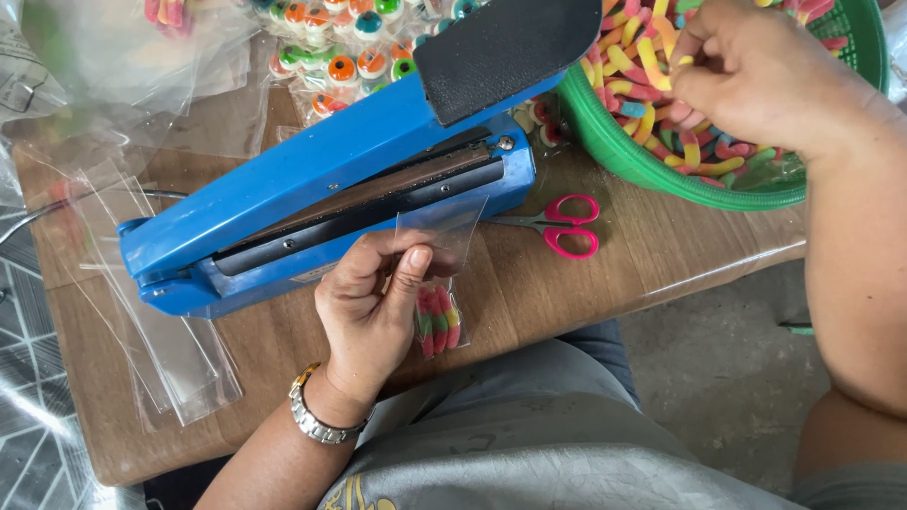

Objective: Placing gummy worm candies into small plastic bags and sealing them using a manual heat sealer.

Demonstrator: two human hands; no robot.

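- While I look down from above, my left hand (368, 307) pinches a small clear bag (442, 274) upright over the desk's near edge, thumb and fingers clamped on its side; striped gummy worms (437, 323) sit in its bottom.
- Behind it, mid-desk, a blue heat sealer (321, 189) lies with its arm raised; pink scissors (562, 225) rest just right of it.
- At the far right corner, my right hand (746, 66) is closed on sugared worms in a green basket (680, 179).
- Risk, as I judge it: the open bag could tip and spill, since one hand holds it loosely.
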